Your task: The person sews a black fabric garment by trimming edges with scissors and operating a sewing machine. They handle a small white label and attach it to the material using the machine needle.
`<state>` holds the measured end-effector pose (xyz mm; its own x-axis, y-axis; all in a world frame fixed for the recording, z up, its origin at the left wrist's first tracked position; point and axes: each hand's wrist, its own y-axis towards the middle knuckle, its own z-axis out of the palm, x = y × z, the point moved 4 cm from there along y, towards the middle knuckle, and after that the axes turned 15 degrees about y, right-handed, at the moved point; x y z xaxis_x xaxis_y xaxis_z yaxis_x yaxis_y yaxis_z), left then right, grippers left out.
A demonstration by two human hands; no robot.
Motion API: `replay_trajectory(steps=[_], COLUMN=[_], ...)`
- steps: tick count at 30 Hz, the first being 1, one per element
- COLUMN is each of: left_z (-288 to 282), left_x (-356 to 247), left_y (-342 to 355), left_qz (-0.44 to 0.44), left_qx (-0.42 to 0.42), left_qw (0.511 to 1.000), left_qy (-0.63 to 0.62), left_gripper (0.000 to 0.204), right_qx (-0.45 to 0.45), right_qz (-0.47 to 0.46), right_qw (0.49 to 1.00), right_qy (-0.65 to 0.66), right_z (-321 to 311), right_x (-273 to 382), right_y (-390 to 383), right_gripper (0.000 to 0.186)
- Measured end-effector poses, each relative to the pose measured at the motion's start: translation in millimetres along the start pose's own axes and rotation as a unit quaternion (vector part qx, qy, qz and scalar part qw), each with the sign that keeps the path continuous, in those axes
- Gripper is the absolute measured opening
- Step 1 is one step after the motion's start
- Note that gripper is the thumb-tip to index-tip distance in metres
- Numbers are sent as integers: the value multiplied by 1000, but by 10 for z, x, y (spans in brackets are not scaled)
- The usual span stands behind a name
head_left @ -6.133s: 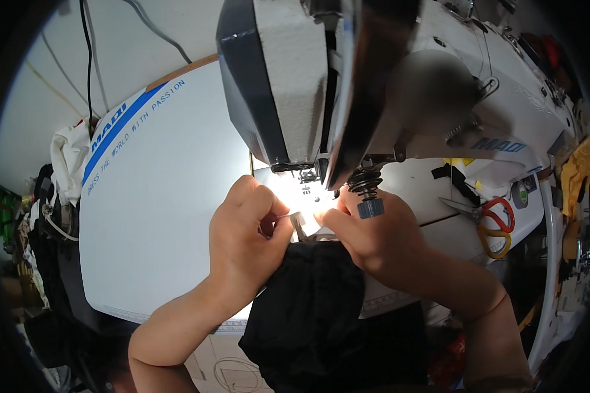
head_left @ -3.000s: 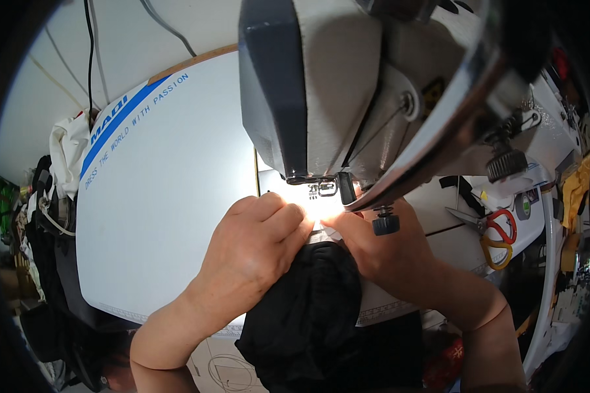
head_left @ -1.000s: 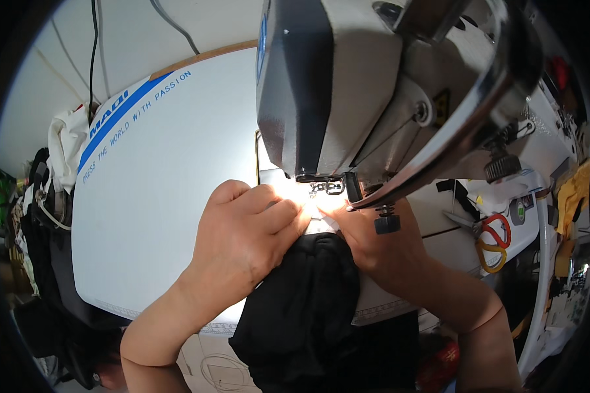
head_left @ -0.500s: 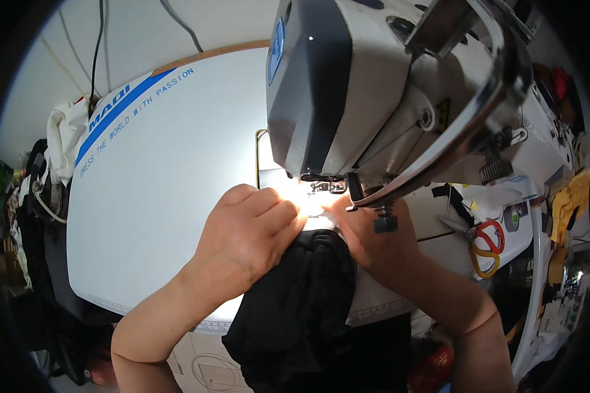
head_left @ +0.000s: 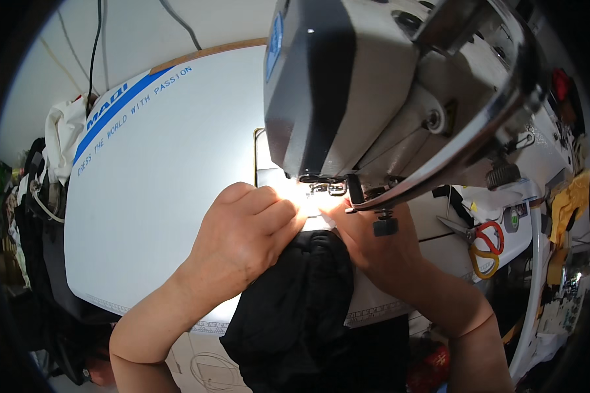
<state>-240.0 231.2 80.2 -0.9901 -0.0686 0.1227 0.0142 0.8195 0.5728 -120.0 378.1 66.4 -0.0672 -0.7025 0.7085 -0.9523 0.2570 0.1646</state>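
- Rumpled white cloth (head_left: 62,141) hangs in soft folds at the far left, just beside a heap of dark, limp fabric (head_left: 52,262).
- The smooth white tabletop (head_left: 144,209) has rounded corners, a flat blue stripe and a ruler-like printed border along its near edge.
- The left hand (head_left: 246,229) rests over the tabletop, knuckles raised and fingers bent inward; its fingertips dissolve in the lamp's glare, so I cannot tell whether they grip anything.
- Black fabric (head_left: 295,295), matt and softly creased, bulges from between the two hands and drops over the table's near edge.
- A small pale strip (head_left: 320,223), flat and strongly lit, lies at the top end of the black fabric, between the hands.
- The sewing machine head (head_left: 308,98) is an angular block of dark and light grey casing above the hands, with small metal parts (head_left: 321,188) beneath it.
- The right hand (head_left: 380,245) sits partly behind a ridged dark knob (head_left: 385,226), thumb slanting toward the pale strip; with its other fingers hidden, I cannot tell what they grasp.
- A glossy curved metal bar (head_left: 459,164) sweeps above that hand.
- Scissors (head_left: 472,234) with steel blades and looped red and orange handles lie to the right.
- Crumpled yellow cloth (head_left: 567,200) hangs near the right rim.
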Motion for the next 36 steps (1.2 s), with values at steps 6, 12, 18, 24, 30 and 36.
replay_trajectory(steps=[6,12,18,24,30,36], left_z=[-31,-22,-36,-13,1,-6], left_x=[-4,-7,-15,-15,-13,-14], left_y=[13,-6,0,11,8,3], left_qz=[12,8,8,-9,-14,-3], left_qx=[9,28,14,23,24,18], left_qw=[1000,1000,1000,1000,1000,1000], left_qy=[4,4,13,14,6,24], left_gripper=[5,10,5,15,12,11], right_qx=[-34,-5,-18,-33,-27,-46], right_qz=[-105,-70,-96,-121,-114,-112], right_qw=[992,997,994,988,989,990], right_qy=[-56,-27,-54,-87,-96,-69], right_z=[-1,-7,-29,-11,-21,-31], right_x=[20,-5,25,28,41,33], right_y=[-85,-62,-106,-89,-85,-67], right_gripper=[16,18,16,14,14,16])
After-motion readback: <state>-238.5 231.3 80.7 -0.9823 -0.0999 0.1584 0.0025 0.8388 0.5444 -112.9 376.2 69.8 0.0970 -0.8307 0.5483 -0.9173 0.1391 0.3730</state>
